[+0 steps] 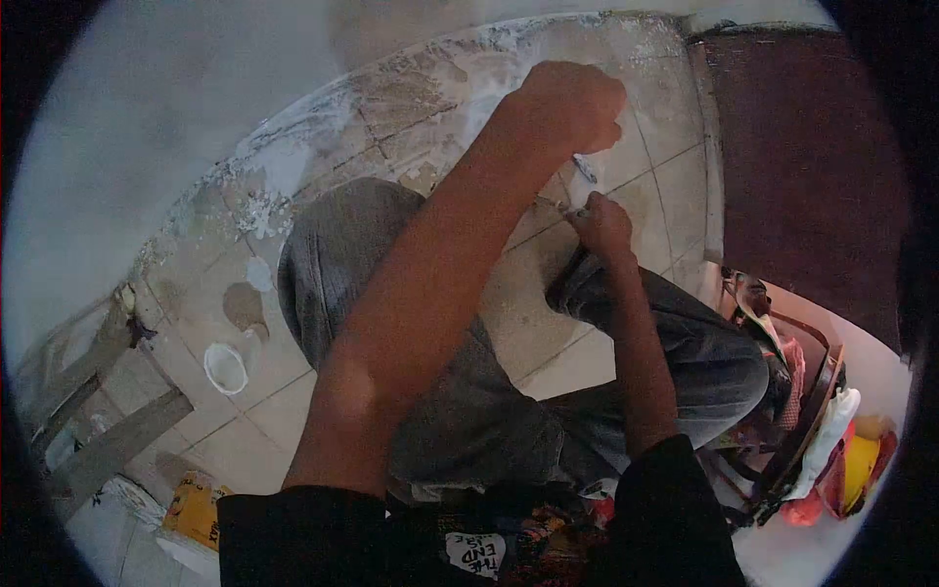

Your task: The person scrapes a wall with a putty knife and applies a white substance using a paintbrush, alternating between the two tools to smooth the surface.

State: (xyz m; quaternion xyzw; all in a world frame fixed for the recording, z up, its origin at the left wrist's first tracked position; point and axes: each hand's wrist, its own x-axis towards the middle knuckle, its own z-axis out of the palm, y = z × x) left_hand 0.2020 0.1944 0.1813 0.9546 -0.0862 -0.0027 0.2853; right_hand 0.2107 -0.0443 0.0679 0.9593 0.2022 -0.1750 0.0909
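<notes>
Far L: wooden frame [122, 445] on the tiled floor [217, 430], w/ an orange printed box [193, 509] below it, nr the bottom edge. Next R, a white cup [226, 368] stands on the tiles, just beside a brown patch [244, 305]; contents n/a, too dim to tell. White residue [284, 166] is smeared over the tiles along the curved edge up top. Mid: person sits on the floor, legs bent, gray jeans [342, 245], black tee w/ print [474, 554]. L arm crosses over the L knee; L hand [573, 106] is out front above the tiles, fingers look curled in, but undersides hidden, so can't tell if it's gripping anything. Small white-and-bluish item [585, 168] sits btwn the two hands, upper end by the L hand, lower end at the R. R hand [603, 225], nr the R shin, appears to pinch that lower end, thumb & fingertips together. Step in hand, my read: close two-handed handling of the item; exact action unclear. Next move prob. calls for a steady R pinch & L kept lined up w/ the upper end. Far R: dark reddish-brown panel [802, 176], then below it a cluttered heap incl. a yellow item [861, 472], well apart from both hands.
</notes>
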